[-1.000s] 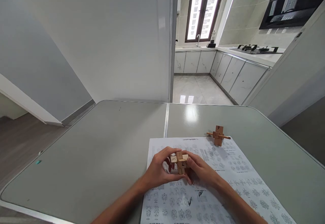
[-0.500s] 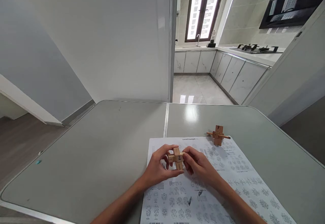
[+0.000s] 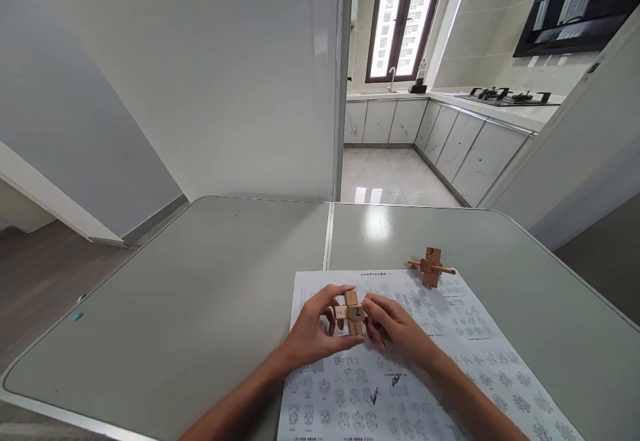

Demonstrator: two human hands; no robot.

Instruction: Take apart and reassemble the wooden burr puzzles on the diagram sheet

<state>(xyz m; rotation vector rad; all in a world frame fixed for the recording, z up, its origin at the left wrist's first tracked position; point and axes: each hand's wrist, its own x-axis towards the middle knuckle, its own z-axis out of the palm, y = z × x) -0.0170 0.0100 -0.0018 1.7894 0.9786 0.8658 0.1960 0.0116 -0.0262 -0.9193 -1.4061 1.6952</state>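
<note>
Both my hands hold a small wooden cross-shaped puzzle (image 3: 353, 312) just above a printed sheet of diagrams (image 3: 400, 374). A black "2" is written on its front block. My left hand (image 3: 313, 331) pinches it from the left, thumb below and fingers on top. From the right, my right hand (image 3: 395, 326) grips its side with the fingertips. A second wooden puzzle (image 3: 431, 267), with a thin stick through it and a dark mark on top, stands on the sheet's far right corner, out of reach of both hands.
The sheet lies on a grey-green table (image 3: 200, 294) with a metal seam (image 3: 326, 238) down its middle. A small teal speck (image 3: 77, 316) sits near the left edge. Beyond the table are a white wall and an open doorway to a kitchen (image 3: 400, 161).
The puzzle has been turned in my hands: one second ago it showed as a chunkier cluster of blocks, now as an upright cross facing me. My hands stayed in place.
</note>
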